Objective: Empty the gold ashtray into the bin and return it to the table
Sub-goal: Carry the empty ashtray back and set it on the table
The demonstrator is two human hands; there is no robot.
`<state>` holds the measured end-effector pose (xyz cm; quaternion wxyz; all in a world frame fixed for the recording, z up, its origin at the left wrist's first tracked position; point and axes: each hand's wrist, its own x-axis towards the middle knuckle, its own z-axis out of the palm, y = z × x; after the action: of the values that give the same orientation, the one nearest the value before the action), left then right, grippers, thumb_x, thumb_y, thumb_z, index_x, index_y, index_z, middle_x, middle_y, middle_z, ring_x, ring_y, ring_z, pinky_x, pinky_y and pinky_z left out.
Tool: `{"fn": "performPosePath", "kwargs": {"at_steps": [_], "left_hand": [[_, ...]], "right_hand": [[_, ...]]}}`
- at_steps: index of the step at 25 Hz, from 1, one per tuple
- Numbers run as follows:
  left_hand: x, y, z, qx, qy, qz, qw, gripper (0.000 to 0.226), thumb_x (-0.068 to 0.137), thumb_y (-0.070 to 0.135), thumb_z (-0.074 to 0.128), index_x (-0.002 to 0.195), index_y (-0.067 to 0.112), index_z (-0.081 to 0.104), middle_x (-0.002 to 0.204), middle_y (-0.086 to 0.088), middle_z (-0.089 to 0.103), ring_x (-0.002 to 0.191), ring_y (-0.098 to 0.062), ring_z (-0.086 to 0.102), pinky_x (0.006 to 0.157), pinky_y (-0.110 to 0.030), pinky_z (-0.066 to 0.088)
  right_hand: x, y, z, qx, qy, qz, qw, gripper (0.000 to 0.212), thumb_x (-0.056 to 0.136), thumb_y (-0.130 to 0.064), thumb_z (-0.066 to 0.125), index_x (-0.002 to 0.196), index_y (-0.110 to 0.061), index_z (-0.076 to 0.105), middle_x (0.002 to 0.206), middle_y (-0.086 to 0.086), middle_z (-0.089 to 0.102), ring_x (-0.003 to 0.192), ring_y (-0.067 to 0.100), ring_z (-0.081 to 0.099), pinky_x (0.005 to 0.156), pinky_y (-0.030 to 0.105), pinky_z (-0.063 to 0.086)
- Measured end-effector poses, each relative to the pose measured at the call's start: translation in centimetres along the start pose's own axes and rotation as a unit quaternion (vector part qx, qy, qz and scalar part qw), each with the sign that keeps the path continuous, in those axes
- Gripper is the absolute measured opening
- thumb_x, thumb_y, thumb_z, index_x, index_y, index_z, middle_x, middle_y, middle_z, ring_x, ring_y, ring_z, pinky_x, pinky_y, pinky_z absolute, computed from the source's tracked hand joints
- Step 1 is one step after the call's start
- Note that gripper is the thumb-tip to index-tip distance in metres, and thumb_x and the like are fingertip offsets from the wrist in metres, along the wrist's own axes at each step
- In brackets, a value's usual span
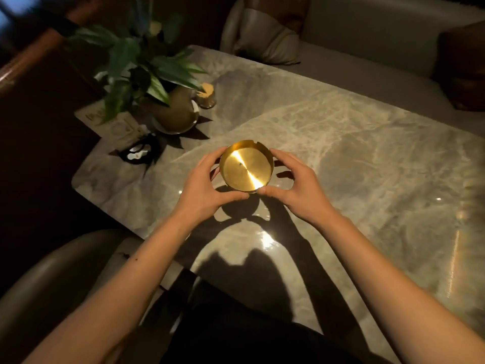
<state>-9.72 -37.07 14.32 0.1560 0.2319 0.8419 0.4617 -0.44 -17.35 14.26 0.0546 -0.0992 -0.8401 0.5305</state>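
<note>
A round gold ashtray [246, 166] with notches in its rim is held upright just above the marble table [354, 158], casting a shadow beneath it. My left hand [203, 185] grips its left side, thumb under the near rim. My right hand [299, 185] grips its right side the same way. The inside of the ashtray shows only one or two tiny dark specks. No bin is in view.
A potted plant [147, 74] in a round pot stands at the table's far left, with a small jar [206, 97] beside it, a card and a dark dish [137, 153] in front. Padded seats flank the table, one at near left [52, 271].
</note>
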Motion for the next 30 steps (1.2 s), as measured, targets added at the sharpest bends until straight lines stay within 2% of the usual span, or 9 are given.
{"fn": "performPosePath", "kwargs": {"at_steps": [3,7,8,10,13,17,20,26,30], "left_hand": [[0.2,-3.9,-4.7,-0.022,0.012,-0.012,1.0,0.098,0.054,0.032,0.093,0.139,0.028,0.044,0.14,0.006,0.05,0.13,-0.009,0.048,0.111,-0.036,0.042],[0.0,-8.5,-9.9,-0.029,0.041,-0.037,0.998,0.098,0.055,0.026,0.093,0.139,0.032,0.043,0.137,0.012,0.043,0.119,0.013,0.042,0.098,0.001,0.032],[-0.1,-9.6,-10.9,-0.027,0.046,-0.043,0.998,0.098,0.055,0.025,0.093,0.139,0.029,0.043,0.137,0.01,0.042,0.116,0.017,0.041,0.094,0.005,0.03],[-0.2,-12.2,-12.8,-0.038,0.055,-0.055,0.996,0.097,0.054,0.023,0.093,0.138,0.024,0.044,0.138,0.004,0.043,0.118,0.011,0.043,0.098,0.001,0.033],[-0.4,-15.7,-15.1,-0.046,0.065,-0.073,0.994,0.1,0.054,0.023,0.094,0.14,0.021,0.044,0.141,-0.001,0.044,0.128,-0.008,0.045,0.106,-0.021,0.041],[-0.5,-20.3,-17.9,-0.073,0.076,-0.12,0.987,0.1,0.052,0.027,0.092,0.14,0.024,0.043,0.141,0.002,0.043,0.129,-0.018,0.048,0.105,-0.04,0.048],[-0.3,-23.5,-19.5,-0.069,0.094,-0.15,0.982,0.1,0.052,0.016,0.094,0.139,0.022,0.045,0.141,0.002,0.043,0.127,-0.019,0.049,0.104,-0.04,0.048],[0.2,-28.4,-21.0,-0.043,0.102,-0.158,0.981,0.101,0.049,0.01,0.094,0.138,0.015,0.047,0.133,0.001,0.044,0.121,-0.014,0.05,0.094,-0.021,0.048],[0.8,-30.0,-20.7,-0.037,0.085,-0.175,0.98,0.104,0.047,0.015,0.096,0.138,0.014,0.046,0.134,-0.002,0.044,0.121,-0.014,0.048,0.098,-0.028,0.046]], "right_hand": [[2.8,-2.1,5.1,-0.009,-0.018,-0.004,1.0,0.079,0.07,-0.027,0.084,0.139,-0.02,0.047,0.133,-0.003,0.054,0.114,0.008,0.054,0.097,0.035,0.05],[6.1,-4.1,11.2,-0.022,-0.044,-0.014,0.999,0.08,0.068,-0.028,0.085,0.139,-0.019,0.048,0.132,-0.001,0.053,0.112,0.007,0.054,0.093,0.021,0.048],[6.9,-4.4,12.7,-0.026,-0.051,-0.014,0.998,0.081,0.068,-0.028,0.085,0.139,-0.018,0.048,0.132,0.0,0.053,0.112,0.007,0.053,0.093,0.017,0.046],[8.4,-4.7,15.7,-0.033,-0.068,-0.011,0.997,0.081,0.068,-0.027,0.086,0.139,-0.018,0.047,0.132,0.001,0.052,0.114,0.008,0.053,0.093,0.014,0.043],[10.3,-4.7,19.8,-0.045,-0.093,-0.008,0.995,0.082,0.068,-0.026,0.086,0.139,-0.016,0.047,0.132,0.002,0.051,0.116,0.011,0.052,0.098,0.024,0.045],[12.9,-4.8,25.0,-0.068,-0.13,0.006,0.989,0.082,0.067,-0.027,0.085,0.139,-0.014,0.047,0.131,0.004,0.052,0.118,0.015,0.052,0.103,0.034,0.046],[14.5,-4.9,28.7,-0.093,-0.153,0.008,0.984,0.082,0.068,-0.029,0.085,0.138,-0.011,0.047,0.131,0.007,0.052,0.12,0.02,0.052,0.105,0.039,0.044],[17.1,-4.2,33.3,-0.136,-0.199,0.049,0.969,0.087,0.07,-0.031,0.083,0.144,-0.015,0.04,0.133,0.011,0.049,0.125,0.025,0.047,0.109,0.035,0.037],[17.7,-3.3,34.4,-0.145,-0.211,0.062,0.965,0.085,0.07,-0.031,0.083,0.143,-0.014,0.041,0.136,0.011,0.048,0.128,0.024,0.044,0.104,0.024,0.031]]}}
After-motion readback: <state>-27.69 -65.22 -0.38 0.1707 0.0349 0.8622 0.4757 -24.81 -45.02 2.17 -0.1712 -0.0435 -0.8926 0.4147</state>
